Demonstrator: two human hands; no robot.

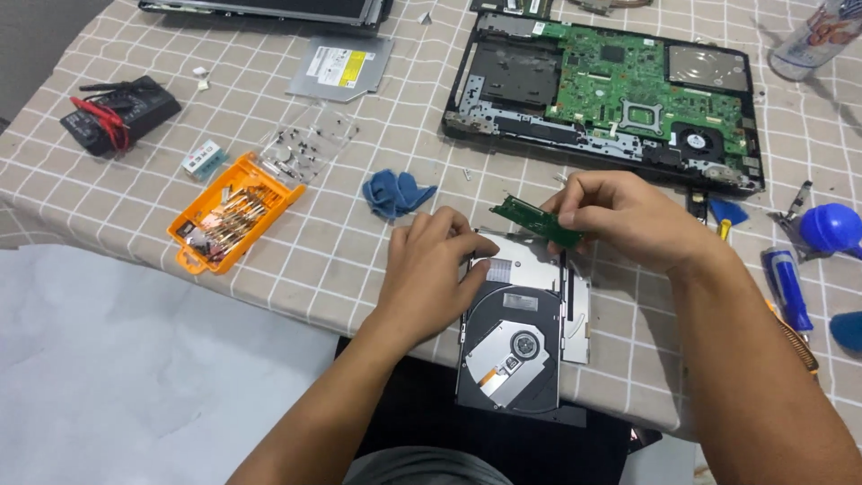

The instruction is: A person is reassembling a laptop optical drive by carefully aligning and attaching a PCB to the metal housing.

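Biggest thing here is the table (341, 260), covered in a beige cloth with a white grid, and pale grey floor showing off its near-left edge. Up top right sits an opened laptop base (603, 94), black frame with the green mainboard bare and a small fan at its lower right. Another flat dark slab pokes in at the top left edge, can't tell exactly what it is.

Front and centre, the optical drive (521, 337) lies at the near edge of the table with its black tray slid out toward the person. The left hand (431, 269) rests on the drive's left side, fingers bent and pressed down on the metal cover. The right hand (620, 220) is just above it, thumb and fingertips pinching a narrow green circuit board (537, 220), held tilted over the drive's far end.

A second silver drive (341, 65) lies near the top with a white rectangular label carrying a yellow patch. Left side: an orange bit case (235, 216) lying open, its clear lid holding loose screws, and a black multimeter (121, 112) with red leads. Blue pry picks (395, 193) sit between the case and the hands. Far right, a blue-handled screwdriver (788, 287) and a blue dust blower (831, 226).
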